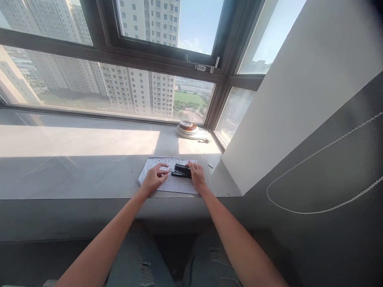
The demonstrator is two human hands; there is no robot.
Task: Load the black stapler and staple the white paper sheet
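Note:
A black stapler [181, 169] lies over papers on the windowsill, its upper and lower arms apart at the left end. My right hand [196, 176] is closed around its right end. At the stapler's left end, my left hand [154, 178] has its thumb and fingers bent together. A small piece seems to sit at those fingertips, too small to make out. Under both hands are the white papers [182, 187], covered with printed or written lines, their left edge slightly turned.
A stack of round dishes or lids [187, 130] stands in the window corner with a small chain-like item [204, 140] beside it. A small pale piece [210, 166] lies right of the papers. A bead cord [302, 213] hangs at the right. The sill's front edge [89, 198] runs before my knees.

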